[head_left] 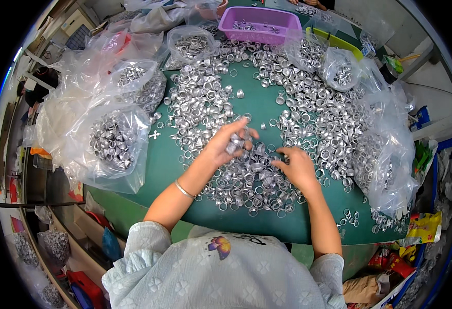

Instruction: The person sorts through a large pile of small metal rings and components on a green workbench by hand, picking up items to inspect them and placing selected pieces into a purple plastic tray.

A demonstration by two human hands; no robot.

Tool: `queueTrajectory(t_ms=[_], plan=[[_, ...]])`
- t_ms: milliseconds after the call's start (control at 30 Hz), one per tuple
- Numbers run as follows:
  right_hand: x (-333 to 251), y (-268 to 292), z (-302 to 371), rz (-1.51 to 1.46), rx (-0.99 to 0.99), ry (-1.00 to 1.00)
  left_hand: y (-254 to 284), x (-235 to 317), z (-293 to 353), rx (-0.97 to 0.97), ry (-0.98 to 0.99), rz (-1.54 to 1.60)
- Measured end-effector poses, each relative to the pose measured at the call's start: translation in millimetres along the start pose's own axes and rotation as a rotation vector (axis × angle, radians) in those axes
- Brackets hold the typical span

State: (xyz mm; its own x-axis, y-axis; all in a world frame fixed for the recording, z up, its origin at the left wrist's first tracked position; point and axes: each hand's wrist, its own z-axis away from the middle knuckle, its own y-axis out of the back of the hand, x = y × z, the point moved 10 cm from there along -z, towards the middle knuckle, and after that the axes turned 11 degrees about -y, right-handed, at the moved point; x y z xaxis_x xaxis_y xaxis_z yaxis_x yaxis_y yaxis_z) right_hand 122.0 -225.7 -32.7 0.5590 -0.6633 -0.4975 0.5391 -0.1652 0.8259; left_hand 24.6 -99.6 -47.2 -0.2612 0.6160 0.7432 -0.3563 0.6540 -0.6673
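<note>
Head view, near to far: right hand [299,167] palm down, fingers spread loosely on the pile of small silver rings [246,180], grasping nothing visible; left hand [231,144] raised slightly beyond it, closed around a cluster of rings [236,144]. Pile directly beneath and between both hands on green table [154,170]. Beyond: clear bags of rings [112,141], purple basket [259,23].

Bare green table [259,105] between ring heaps [205,98] as open lane; clear bags [110,144] crowding both flanks.
</note>
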Motion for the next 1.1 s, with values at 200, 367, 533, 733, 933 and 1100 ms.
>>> queueTrajectory(t_ms=[200, 367, 533, 733, 933, 1100], plan=[[-6, -7, 1, 0.069, -0.092, 0.136, -31, 26, 1, -0.164, -0.141, -1.513], [2, -10, -8, -0.027, -0.17, 0.08, -43, -3, -8, -0.379, -0.062, -1.818], [21, -3, -9, -0.35, -0.152, 0.034, -41, -13, -13, -0.414, -0.03, -2.034], [15, -5, 12, -1.652, -0.717, 0.086, -37, 10, -7, -0.288, -0.311, -1.914], [9, -19, 16, -2.13, -0.819, -0.094, -30, -24, 25, -0.21, 0.244, 0.04], [-6, -22, 22, -2.083, -0.7, -0.173, -43, -35, 50, -0.237, 0.204, 0.062]])
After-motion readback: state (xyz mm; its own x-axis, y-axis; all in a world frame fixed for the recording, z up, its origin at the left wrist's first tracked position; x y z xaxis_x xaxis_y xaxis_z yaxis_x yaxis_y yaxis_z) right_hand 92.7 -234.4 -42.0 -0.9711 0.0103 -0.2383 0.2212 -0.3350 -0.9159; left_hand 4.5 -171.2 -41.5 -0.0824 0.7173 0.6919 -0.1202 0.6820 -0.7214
